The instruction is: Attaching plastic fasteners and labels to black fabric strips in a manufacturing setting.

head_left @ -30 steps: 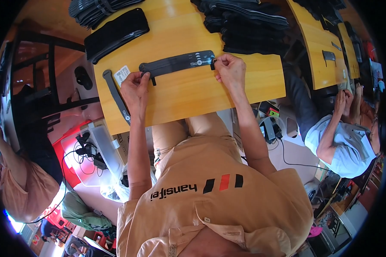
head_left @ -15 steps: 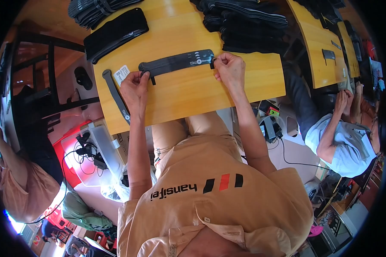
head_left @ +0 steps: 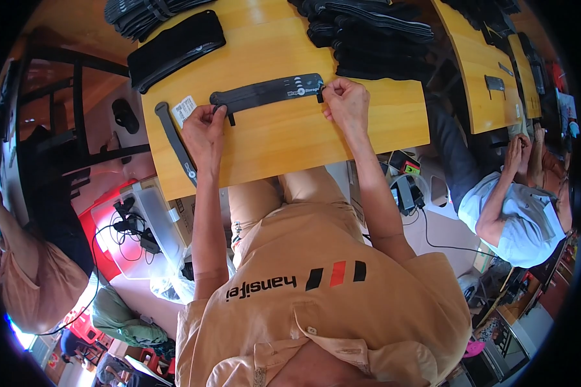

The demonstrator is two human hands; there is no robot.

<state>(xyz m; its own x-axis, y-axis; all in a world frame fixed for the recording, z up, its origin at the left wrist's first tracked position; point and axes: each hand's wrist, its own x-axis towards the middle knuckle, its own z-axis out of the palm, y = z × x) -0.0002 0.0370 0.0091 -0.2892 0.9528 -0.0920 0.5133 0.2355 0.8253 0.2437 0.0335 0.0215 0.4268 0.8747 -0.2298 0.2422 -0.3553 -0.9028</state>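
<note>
A flat black strap with pale printing at its right end lies stretched across the yellow wooden table. Its left end is pinched between the thumb and fingers of my left hand. My right hand has its fingers closed on the strap's right end, where a small dark tab shows. A short black tail hangs down beside my left fingertips. Left of that hand lies a narrower black strap, and a white printed label sits between the two.
Beyond the strap, a neat black stack rests at the far left of the table, with a bound bundle behind it. A large pile of black straps covers the far right. Another person sits to the right.
</note>
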